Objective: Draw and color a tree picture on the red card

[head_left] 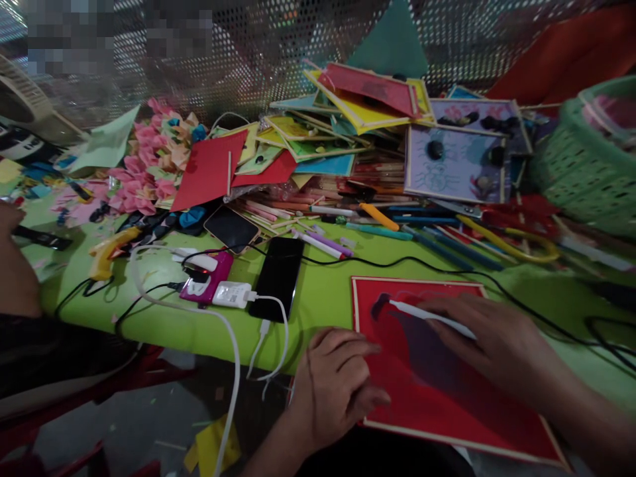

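**White pen [410, 309] gripped over the red panel [427, 405]**

The panel, framed with pale sticks, lies ahead of me at lower right, its near side jutting past the front edge of the worktop [322, 305]. I have the right hand [491, 338] closed round the pen, forearm in from the right, tip at a dark patch [381, 305] near the far left corner; I can't tell whether it touches. My left hand [338, 381] rests at the left edge, fingers loosely bent; whether they pinch it I can't make out. A black cable [407, 258] runs close behind the panel and past my right forearm. To the left are a black phone [278, 275] and a purple power strip [223, 265]; a white cable [232, 351] droops over the front edge. Stacked framed panels [368, 112] bank up behind, a green basket [581, 175] far right. Between phone and panel, a green strip of worktop leaves me some room.
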Action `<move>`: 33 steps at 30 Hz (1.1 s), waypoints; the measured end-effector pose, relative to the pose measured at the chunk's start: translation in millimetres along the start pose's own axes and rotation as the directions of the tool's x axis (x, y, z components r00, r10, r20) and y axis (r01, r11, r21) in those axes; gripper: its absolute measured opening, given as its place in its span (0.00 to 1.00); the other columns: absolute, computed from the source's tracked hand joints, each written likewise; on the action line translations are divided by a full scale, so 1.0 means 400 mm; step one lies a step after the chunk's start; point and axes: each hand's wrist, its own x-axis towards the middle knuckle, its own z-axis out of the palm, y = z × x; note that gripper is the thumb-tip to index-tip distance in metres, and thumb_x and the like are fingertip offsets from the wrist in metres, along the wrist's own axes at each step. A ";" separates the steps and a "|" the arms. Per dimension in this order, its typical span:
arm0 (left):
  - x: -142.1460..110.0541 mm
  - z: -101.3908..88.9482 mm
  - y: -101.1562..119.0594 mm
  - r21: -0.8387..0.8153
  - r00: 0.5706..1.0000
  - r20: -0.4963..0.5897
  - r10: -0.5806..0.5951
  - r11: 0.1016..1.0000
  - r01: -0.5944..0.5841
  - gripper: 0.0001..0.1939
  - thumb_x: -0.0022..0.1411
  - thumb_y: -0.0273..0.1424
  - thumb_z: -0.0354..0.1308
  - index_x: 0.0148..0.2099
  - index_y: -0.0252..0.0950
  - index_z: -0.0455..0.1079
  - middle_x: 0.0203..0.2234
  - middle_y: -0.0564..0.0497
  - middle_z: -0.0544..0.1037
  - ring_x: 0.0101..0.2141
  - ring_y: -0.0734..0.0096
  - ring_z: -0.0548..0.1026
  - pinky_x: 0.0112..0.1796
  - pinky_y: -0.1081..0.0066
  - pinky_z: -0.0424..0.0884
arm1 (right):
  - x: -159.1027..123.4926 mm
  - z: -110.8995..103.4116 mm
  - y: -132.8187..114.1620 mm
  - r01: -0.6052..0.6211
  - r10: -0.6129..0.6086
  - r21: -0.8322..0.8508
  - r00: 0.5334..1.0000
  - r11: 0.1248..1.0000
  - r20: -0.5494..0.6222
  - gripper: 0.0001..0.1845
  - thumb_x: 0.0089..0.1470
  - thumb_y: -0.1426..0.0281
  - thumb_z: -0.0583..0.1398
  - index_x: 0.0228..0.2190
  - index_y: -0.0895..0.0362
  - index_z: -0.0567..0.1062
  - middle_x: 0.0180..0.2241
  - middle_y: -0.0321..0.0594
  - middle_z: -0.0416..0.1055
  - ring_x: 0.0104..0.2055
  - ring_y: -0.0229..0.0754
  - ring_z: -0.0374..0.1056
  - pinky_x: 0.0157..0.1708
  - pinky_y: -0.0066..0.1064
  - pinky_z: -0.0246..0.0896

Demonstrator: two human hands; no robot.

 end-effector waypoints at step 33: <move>-0.004 0.004 -0.005 0.011 1.000 0.003 0.009 1.000 -0.009 0.29 0.87 0.50 0.46 0.36 0.40 0.73 0.49 0.49 0.90 0.52 0.65 0.84 0.55 0.61 0.74 | -0.009 0.003 0.005 -0.085 0.084 0.036 0.996 0.996 0.028 0.16 0.76 0.60 0.56 0.53 0.46 0.83 0.46 0.41 0.89 0.41 0.52 0.86 0.39 0.42 0.77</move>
